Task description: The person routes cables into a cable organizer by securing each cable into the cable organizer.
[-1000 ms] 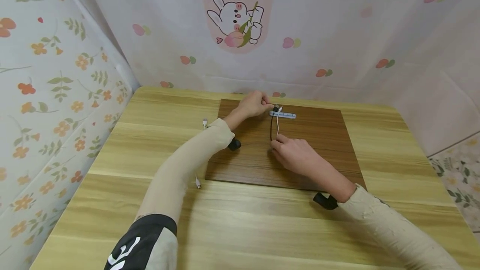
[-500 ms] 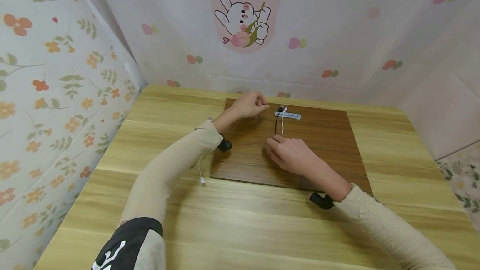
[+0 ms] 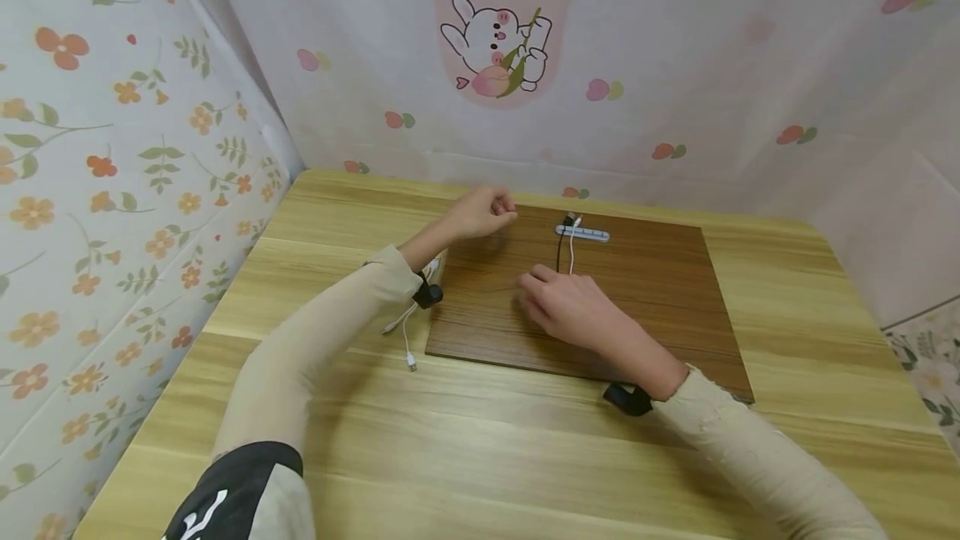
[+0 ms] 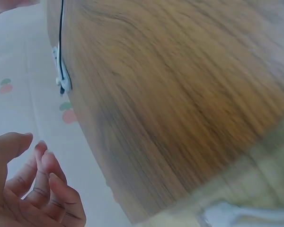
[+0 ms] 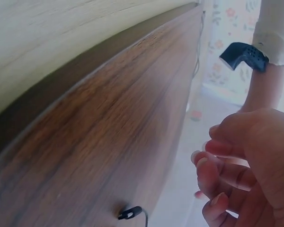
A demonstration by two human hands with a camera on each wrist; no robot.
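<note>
A light-blue cable holder (image 3: 596, 235) lies near the far edge of a dark wooden board (image 3: 645, 298). A black cable (image 3: 559, 253) and a white cable (image 3: 572, 257) run through its left end. To the left of the holder my left hand (image 3: 480, 213) hovers with loosely bent fingers, nothing between them in the left wrist view. My right hand (image 3: 561, 303) is over the middle of the board, beside the cables, and its loosely curled fingers hold nothing visible. The right wrist view shows a small black connector (image 5: 130, 213) on the board, apart from those fingers.
A bunch of white cables lies left of the board, partly hidden by the left forearm; one white USB plug (image 3: 412, 362) points toward the front. The board sits on a light wooden table (image 3: 480, 448). A patterned curtain (image 3: 675, 65) hangs behind.
My left hand has left the black plug at the holder and drawn away to the left. The right hand has shifted slightly left off the cables. The head view has panned a little.
</note>
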